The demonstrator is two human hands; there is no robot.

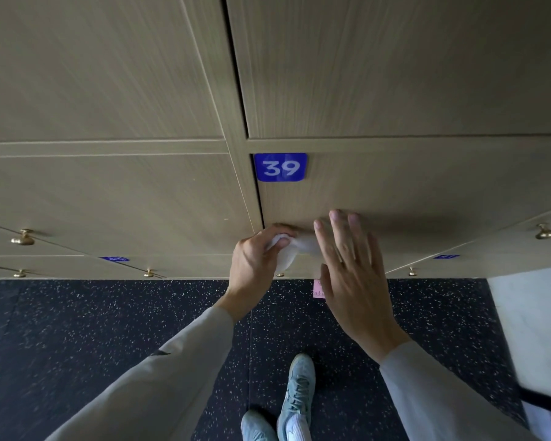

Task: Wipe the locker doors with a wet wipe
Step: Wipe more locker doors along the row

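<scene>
A wall of beige wood-grain locker doors fills the upper view. The door (411, 192) with the blue plate "39" (280, 167) is right in front of me. My left hand (255, 265) pinches a crumpled white wet wipe (295, 249) near that door's left edge. My right hand (353, 268) is spread flat with fingers apart, its fingertips on or close to door 39, just right of the wipe; part of the wipe is hidden behind it.
Brass knobs (23, 238) (545, 232) stick out from lower doors, with small blue number plates (116, 259) beside them. A pink note (318, 289) hangs near the bottom. Dark speckled floor (109, 329) lies below, with my shoes (296, 393) on it. A white wall (535, 329) stands at right.
</scene>
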